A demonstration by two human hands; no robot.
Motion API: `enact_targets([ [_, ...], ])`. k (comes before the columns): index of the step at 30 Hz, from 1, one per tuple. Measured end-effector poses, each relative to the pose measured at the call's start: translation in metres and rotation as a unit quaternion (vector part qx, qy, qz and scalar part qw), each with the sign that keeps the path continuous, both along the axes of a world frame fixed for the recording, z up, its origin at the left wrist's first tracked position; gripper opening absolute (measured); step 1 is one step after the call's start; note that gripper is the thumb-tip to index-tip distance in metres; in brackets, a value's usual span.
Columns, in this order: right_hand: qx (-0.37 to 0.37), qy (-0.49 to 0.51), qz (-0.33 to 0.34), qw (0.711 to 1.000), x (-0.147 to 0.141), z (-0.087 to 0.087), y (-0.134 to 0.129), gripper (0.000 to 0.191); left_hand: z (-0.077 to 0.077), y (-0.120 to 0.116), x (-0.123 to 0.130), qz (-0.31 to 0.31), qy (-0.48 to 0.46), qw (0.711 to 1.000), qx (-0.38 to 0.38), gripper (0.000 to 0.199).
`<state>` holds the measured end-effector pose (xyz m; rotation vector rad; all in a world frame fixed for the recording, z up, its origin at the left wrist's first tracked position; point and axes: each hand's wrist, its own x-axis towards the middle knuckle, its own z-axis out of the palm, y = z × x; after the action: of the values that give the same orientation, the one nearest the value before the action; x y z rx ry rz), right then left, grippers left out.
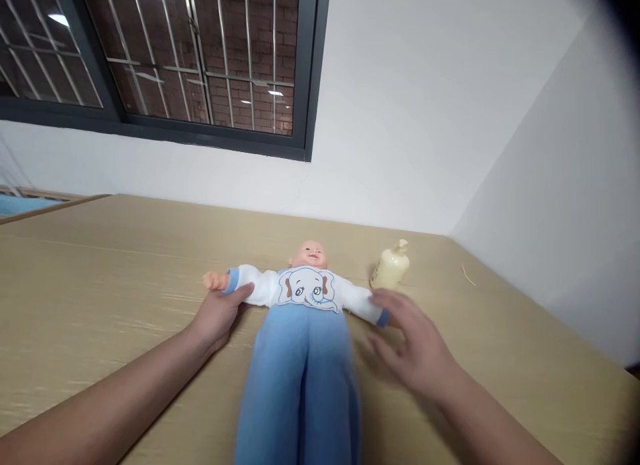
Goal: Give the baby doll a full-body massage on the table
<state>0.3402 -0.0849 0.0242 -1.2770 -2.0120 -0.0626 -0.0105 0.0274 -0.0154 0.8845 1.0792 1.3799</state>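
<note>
A baby doll [306, 331] lies on its back on the wooden tabletop, arms stretched out to both sides. It wears a white top with an elephant face, blue cuffs and long blue trousers. My left hand [219, 316] is closed around the doll's sleeve near the cuff on the left, thumb on top, other fingers mostly hidden beneath. At the other sleeve, my right hand [417, 341] has its thumb and fingers apart, slightly blurred. Its fingertips lie over or just above the sleeve near the cuff; I cannot tell whether they press on it.
A cream pump bottle [391, 268] stands beyond the doll's arm on the right. The tabletop [125, 285] meets white walls [400, 118] at the back and right. A barred window [200, 58] is above. A thin pale strand [468, 275] lies at the right.
</note>
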Motion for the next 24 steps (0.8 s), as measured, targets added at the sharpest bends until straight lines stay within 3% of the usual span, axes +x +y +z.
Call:
enact_targets([
  [3,-0.034,-0.129,0.137,0.982,-0.028,0.003,-0.023,0.057,0.002,0.002,0.0,0.019,0.013,1.0,-0.003,0.042],
  [5,0.035,-0.182,0.202,0.962,-0.045,-0.003,-0.032,0.042,0.001,0.003,-0.001,0.028,0.032,0.999,-0.003,0.039],
  [12,0.195,-0.216,0.222,0.931,-0.088,-0.052,-0.034,0.023,-0.003,0.006,-0.003,0.047,0.071,0.996,0.015,0.032],
  [14,0.223,-0.154,0.225,0.936,-0.1,-0.066,-0.031,0.015,-0.002,0.005,-0.002,0.043,0.07,0.996,0.02,0.03],
  [17,0.22,-0.054,0.215,0.95,-0.114,-0.08,-0.028,0.022,-0.001,0.004,-0.002,0.044,0.07,0.996,0.017,0.031],
  [20,0.203,-0.004,0.196,0.959,-0.117,-0.076,-0.029,0.023,-0.003,0.004,-0.002,0.042,0.069,0.997,0.015,0.034],
  [24,0.202,-0.052,0.193,0.959,-0.105,-0.045,-0.038,0.013,-0.007,0.005,-0.004,0.03,0.055,0.998,0.009,0.042],
])
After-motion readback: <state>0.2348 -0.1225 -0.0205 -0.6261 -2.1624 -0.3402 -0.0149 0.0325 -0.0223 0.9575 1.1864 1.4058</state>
